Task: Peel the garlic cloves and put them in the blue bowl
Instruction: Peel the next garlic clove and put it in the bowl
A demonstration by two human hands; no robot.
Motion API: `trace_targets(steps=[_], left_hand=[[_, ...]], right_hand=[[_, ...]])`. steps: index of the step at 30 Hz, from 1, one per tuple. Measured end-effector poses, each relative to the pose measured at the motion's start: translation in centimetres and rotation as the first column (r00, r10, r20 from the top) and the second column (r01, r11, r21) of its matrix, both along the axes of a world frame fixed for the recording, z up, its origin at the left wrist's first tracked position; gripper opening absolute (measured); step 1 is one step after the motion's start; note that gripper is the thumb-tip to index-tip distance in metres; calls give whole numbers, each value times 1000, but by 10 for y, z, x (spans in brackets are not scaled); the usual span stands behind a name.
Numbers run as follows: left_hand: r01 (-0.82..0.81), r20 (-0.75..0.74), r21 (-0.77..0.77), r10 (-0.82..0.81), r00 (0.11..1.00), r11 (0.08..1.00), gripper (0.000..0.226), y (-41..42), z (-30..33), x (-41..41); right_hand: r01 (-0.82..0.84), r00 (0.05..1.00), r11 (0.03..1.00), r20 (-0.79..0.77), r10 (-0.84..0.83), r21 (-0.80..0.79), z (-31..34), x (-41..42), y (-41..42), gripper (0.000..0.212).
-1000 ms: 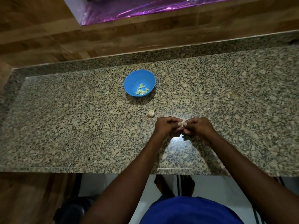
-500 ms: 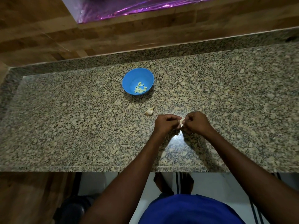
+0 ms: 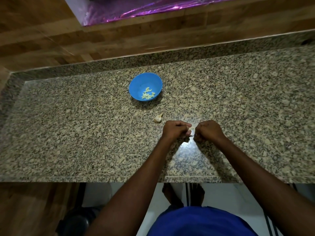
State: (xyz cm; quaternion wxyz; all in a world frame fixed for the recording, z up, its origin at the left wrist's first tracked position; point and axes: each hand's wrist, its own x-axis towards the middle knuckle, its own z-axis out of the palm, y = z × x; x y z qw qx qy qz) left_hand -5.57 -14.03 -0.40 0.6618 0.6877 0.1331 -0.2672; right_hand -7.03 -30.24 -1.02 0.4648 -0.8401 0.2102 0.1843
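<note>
so since a moment ago the two fists have pulled slightly apart, with a thin strip of skin stretched between them. Head view: left hand (image 3: 175, 130) is curled tight around one garlic clove (image 3: 190, 127), pale bit just peeking out; right hand (image 3: 208, 131) is pinched shut on the skin. One blue bowl (image 3: 136, 86) sits at 11 o'clock from the hands, holding a small pile of peeled pale-yellow cloves (image 3: 148, 95), too jumbled to count. One more unpeeled piece (image 3: 158, 118) lies on the granite counter (image 3: 68, 125), between bowl and hands
</note>
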Motion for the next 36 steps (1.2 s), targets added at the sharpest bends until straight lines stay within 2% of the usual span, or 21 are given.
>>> trace_targets(steps=[4, 7, 12, 16, 18, 21, 25, 29, 31, 33, 36], left_hand=[[35, -4, 3, -35, 999, 999, 19, 4, 0, 2], [37, 87, 56, -42, 995, 998, 12, 5, -4, 3], [86, 233, 214, -136, 963, 973, 10, 4, -3, 6], [112, 310, 263, -194, 931, 958, 7, 1, 2, 8], [116, 368, 325, -238, 899, 939, 7, -2, 6, 9], [84, 427, 367, -248, 870, 926, 8, -6, 9, 9], [-33, 391, 286, -85, 917, 958, 9, -12, 4, 5], [-111, 267, 167, 64, 962, 980, 9, -17, 0, 2], [-149, 177, 124, 126, 976, 981, 11, -18, 0, 3], [-185, 85, 109, 176, 981, 977, 11, -20, -2, 4], [-224, 13, 110, 224, 974, 968, 5, -23, -1, 4]], right_hand=[[-111, 990, 988, 81, 119, -104, -11, -3, -5, 23], [-115, 993, 993, 44, 113, 39, -12, -2, -4, 30], [77, 994, 925, -98, -43, 371, -4, -1, -4, 25], [38, 993, 899, -121, 17, 437, 0, 0, -11, 35], [36, 989, 870, -145, 42, 492, 1, 3, -14, 32], [105, 990, 850, -132, -42, 516, -1, 3, -13, 28], [179, 980, 889, 2, -198, 421, -6, -2, 0, 29], [156, 968, 953, 151, -199, 261, -9, -8, 8, 37], [135, 960, 984, 230, -159, 119, -6, -10, 12, 36], [86, 951, 991, 305, -50, -104, -2, -10, 16, 31], [-4, 944, 920, 301, 133, -393, 4, -11, 22, 21]])
